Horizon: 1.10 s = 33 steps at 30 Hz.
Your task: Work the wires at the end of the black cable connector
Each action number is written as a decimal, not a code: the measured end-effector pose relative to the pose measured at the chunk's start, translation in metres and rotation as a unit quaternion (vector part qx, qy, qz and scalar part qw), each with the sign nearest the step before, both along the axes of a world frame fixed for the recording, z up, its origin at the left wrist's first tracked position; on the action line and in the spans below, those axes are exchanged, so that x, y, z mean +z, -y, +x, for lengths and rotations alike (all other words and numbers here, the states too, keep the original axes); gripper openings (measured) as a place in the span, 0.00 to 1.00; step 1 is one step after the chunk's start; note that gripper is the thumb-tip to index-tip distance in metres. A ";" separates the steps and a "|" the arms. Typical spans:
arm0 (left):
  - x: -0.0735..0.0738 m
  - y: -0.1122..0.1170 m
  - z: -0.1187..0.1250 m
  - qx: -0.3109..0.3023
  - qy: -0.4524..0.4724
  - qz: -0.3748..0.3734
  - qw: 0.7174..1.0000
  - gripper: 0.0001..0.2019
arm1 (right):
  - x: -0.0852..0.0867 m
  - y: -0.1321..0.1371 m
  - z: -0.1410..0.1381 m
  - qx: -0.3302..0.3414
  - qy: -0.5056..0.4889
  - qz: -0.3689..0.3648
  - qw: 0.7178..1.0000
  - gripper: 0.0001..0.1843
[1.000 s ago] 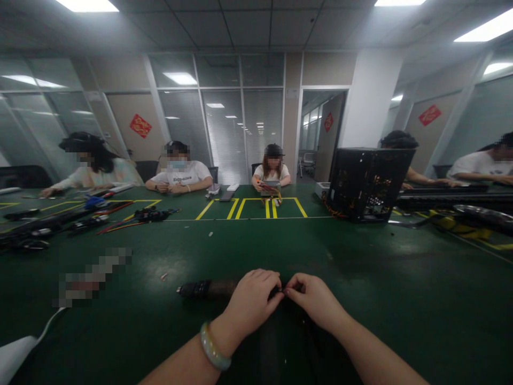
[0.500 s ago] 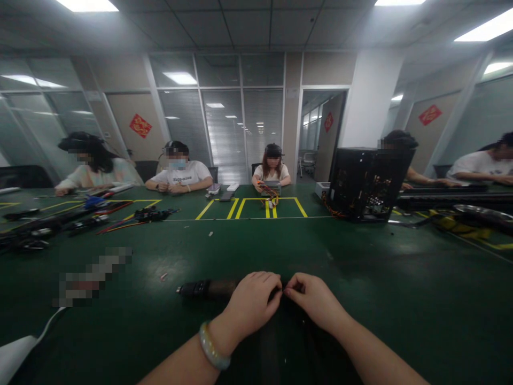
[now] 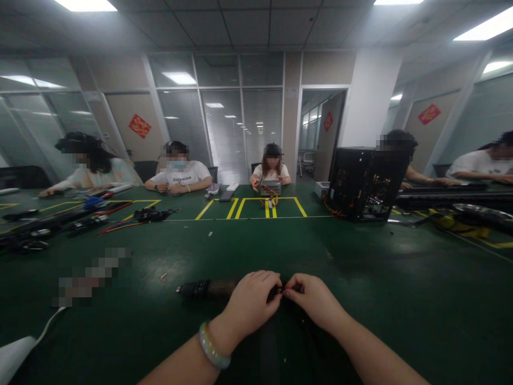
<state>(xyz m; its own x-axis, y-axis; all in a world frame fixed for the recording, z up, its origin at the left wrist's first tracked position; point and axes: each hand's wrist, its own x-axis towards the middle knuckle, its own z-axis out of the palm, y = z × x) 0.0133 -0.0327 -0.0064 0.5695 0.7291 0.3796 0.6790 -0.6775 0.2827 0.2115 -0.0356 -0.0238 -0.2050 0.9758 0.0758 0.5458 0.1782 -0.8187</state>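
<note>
A dark, cylindrical tool that looks like an electric screwdriver (image 3: 219, 289) lies sideways on the green table (image 3: 256, 246), its metal tip pointing left. My left hand (image 3: 254, 299) is wrapped over its right part, thumb and fingers curled in, and hides that end. Close against it, my right hand (image 3: 310, 297) makes a pinch with thumb and forefinger at the tool's right end. Something tiny and dark with a bright spot shows between the two hands; its kind is too small to make out. A pale bangle (image 3: 214, 346) circles my left wrist.
A black computer case (image 3: 363, 184) stands at the back right. Loose cables (image 3: 152, 214) lie back left. A blurred-out strip (image 3: 94, 278) with a white cord is at left; a small scrap (image 3: 163, 276) lies near the tip. Several people sit around the table.
My hands have barely moved; the fingers shift slightly at the tool's right end. At far left, a person's arm has reached farther left along the table.
</note>
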 end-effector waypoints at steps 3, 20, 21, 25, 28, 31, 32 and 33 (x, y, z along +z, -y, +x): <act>0.000 0.000 -0.001 -0.001 0.000 -0.001 1.000 0.06 | -0.001 -0.001 0.000 0.003 -0.009 -0.009 1.000 0.04; 0.004 0.001 0.001 -0.019 -0.016 0.001 1.000 0.06 | 0.009 0.004 -0.002 0.011 0.070 0.014 0.997 0.06; 0.004 0.001 0.001 -0.017 -0.018 0.002 1.000 0.06 | 0.009 0.004 -0.002 0.010 0.072 0.016 0.997 0.06; 0.002 0.000 0.000 -0.011 -0.018 0.004 1.000 0.06 | 0.009 0.004 -0.002 0.012 0.074 0.010 0.997 0.07; -0.001 -0.002 0.000 -0.004 -0.007 0.003 1.000 0.07 | 0.007 0.004 -0.002 0.013 0.070 0.006 0.997 0.07; -0.003 -0.003 -0.001 0.001 -0.001 0.004 1.000 0.07 | 0.007 0.004 -0.002 0.012 0.068 0.005 0.998 0.07; -0.003 -0.003 -0.001 -0.001 -0.002 0.005 1.000 0.06 | 0.007 0.004 -0.001 0.011 0.068 0.005 0.998 0.07; -0.002 -0.002 -0.001 -0.004 -0.004 0.006 1.000 0.05 | 0.007 0.004 -0.001 0.010 0.068 0.007 0.998 0.07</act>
<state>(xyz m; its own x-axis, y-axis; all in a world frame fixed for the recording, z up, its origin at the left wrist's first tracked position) 0.0121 -0.0302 -0.0088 0.5784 0.7198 0.3837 0.6755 -0.6864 0.2693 0.2101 -0.0394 -0.0173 -0.2337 0.9705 0.0585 0.6486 0.2004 -0.7343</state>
